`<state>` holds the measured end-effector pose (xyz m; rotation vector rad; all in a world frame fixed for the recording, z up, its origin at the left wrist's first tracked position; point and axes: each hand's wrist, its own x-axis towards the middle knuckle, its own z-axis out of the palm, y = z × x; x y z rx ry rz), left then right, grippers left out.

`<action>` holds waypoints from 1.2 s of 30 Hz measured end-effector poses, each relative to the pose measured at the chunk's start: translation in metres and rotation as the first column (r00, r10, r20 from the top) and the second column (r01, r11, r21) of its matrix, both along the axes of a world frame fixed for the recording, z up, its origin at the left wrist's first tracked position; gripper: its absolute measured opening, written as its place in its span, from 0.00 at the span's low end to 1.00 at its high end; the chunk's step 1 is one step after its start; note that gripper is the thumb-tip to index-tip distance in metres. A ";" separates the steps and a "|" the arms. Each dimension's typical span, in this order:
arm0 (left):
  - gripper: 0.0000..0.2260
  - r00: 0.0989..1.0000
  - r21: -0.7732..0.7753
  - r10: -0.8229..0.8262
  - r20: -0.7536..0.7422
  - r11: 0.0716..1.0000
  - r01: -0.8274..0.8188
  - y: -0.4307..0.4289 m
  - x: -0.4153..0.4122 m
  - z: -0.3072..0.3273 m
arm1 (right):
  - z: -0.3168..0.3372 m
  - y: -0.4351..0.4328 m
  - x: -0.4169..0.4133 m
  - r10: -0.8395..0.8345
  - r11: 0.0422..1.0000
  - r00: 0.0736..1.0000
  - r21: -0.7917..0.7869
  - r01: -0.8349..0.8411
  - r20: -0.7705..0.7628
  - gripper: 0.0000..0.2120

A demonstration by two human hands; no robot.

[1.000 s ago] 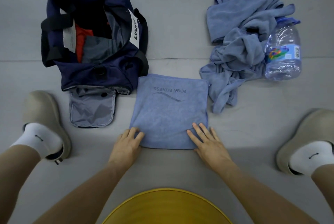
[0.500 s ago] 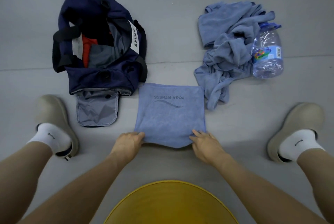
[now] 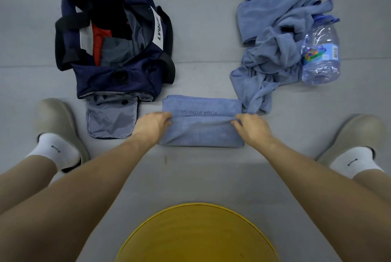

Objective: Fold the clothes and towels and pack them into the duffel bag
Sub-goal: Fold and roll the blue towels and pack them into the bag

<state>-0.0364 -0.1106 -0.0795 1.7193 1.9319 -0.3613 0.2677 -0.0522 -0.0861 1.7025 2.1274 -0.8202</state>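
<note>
My left hand (image 3: 154,127) and right hand (image 3: 252,129) pinch the lifted edge of the towel (image 3: 201,135), lying just right of the duffel bag (image 3: 105,81); uneven pull risks a skewed, bunched fold.

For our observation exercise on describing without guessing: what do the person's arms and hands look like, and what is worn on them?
The left arm and right arm are bare as far as the frame shows, with no sleeves in view. The left hand and right hand carry no gloves, and no watch, bracelet or ring shows. A yellow garment fills the bottom edge.
</note>
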 end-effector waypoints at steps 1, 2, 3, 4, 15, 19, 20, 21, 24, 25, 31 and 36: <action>0.09 1.000 0.027 0.012 0.002 1.000 -0.012 0.010 -0.003 -0.005 | -0.003 0.006 -0.004 -0.016 0.999 1.000 0.039 0.016 0.004 0.13; 0.09 1.000 0.064 0.015 0.009 0.998 -0.016 0.020 -0.005 -0.011 | -0.007 0.013 -0.008 -0.031 0.997 0.999 0.073 0.031 0.012 0.13; 0.09 1.000 0.104 0.015 0.019 0.994 -0.017 0.029 -0.007 -0.016 | -0.010 0.019 -0.012 -0.044 0.994 0.999 0.100 0.041 0.021 0.13; 0.09 1.000 0.133 0.017 0.022 0.991 -0.020 0.036 -0.008 -0.021 | -0.014 0.025 -0.015 -0.055 0.992 0.998 0.118 0.050 0.034 0.14; 0.19 0.979 0.478 -0.203 0.007 0.861 0.176 0.007 0.011 -0.064 | -0.047 -0.006 -0.032 0.203 0.882 0.979 0.427 -0.199 0.037 0.29; 0.25 0.947 0.430 -0.309 0.089 0.870 0.243 -0.012 0.037 -0.069 | -0.067 -0.032 -0.043 0.311 0.905 0.951 0.307 -0.296 0.000 0.35; 0.25 0.943 0.406 -0.320 0.094 0.877 0.257 -0.015 0.043 -0.073 | -0.073 -0.037 -0.044 0.311 0.912 0.950 0.281 -0.299 0.001 0.35; 0.25 0.946 0.377 -0.312 0.089 0.889 0.258 -0.016 0.047 -0.075 | -0.078 -0.042 -0.046 0.303 0.919 0.953 0.262 -0.294 0.004 0.35; 0.29 0.967 0.239 -0.244 0.077 0.946 0.220 -0.022 0.051 -0.093 | -0.092 -0.047 -0.046 0.271 0.933 0.962 0.238 -0.269 0.025 0.37; 0.30 0.969 0.205 -0.243 0.047 0.952 0.228 -0.025 0.049 -0.099 | -0.096 -0.048 -0.045 0.277 0.931 0.960 0.237 -0.277 0.036 0.37; 0.33 0.957 0.151 -0.289 -0.027 0.945 0.290 -0.025 0.044 -0.106 | -0.102 -0.047 -0.043 0.296 0.926 0.954 0.232 -0.298 0.044 0.38; 0.39 0.962 0.153 -0.272 0.017 0.952 0.267 -0.032 0.037 -0.078 | -0.084 -0.044 -0.037 0.317 0.914 0.948 0.263 -0.310 0.020 0.46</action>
